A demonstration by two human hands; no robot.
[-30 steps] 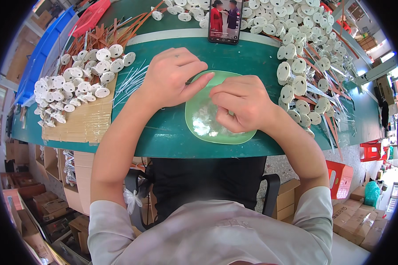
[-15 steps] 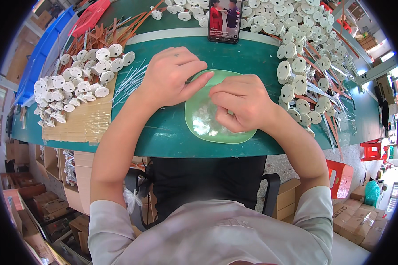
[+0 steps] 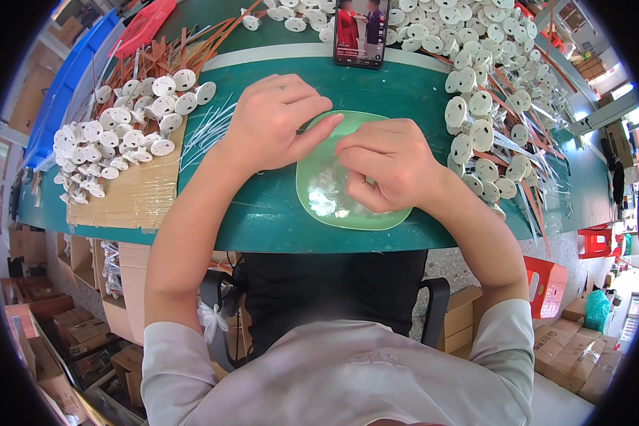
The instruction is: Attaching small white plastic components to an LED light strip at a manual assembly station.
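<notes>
Both of my hands are raised over a light green plastic dish [image 3: 316, 202] with small clear, shiny pieces in it. My left hand [image 3: 280, 117] is curled above the dish's far left rim, thumb and forefinger close together. Over the right half of the dish my right hand [image 3: 390, 163] is closed in a pinch, fingers folded in. Whatever either hand holds is hidden behind the fingers or too small to make out. To the left of my left hand, thin white strips [image 3: 209, 131] lie loose on the green table.
White round discs on brown and white leads form a pile [image 3: 131, 124] on cardboard [image 3: 131, 199] at left, and a larger pile [image 3: 479, 103] at right. A phone [image 3: 360, 32] stands at the back. Blue [image 3: 71, 85] and red [image 3: 143, 28] trays sit far left.
</notes>
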